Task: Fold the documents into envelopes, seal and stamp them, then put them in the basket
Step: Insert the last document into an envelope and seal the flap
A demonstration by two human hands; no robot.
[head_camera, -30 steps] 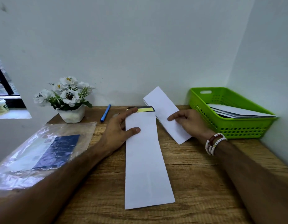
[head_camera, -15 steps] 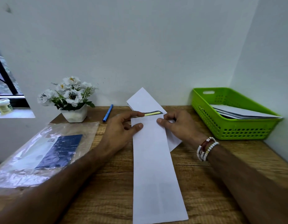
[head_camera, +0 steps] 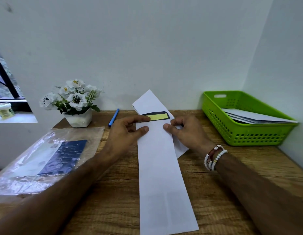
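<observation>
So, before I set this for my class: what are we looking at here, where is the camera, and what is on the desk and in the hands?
The camera sits on a person's head, looking down at their own bare hands; there is no machine. The left hand and right hand pinch the far end of a long folded document that lies over a white envelope with a yellow sealing strip. On the wooden desk also lie a blue pen, a flower pot, a plastic packet and a green basket holding finished envelopes.
</observation>
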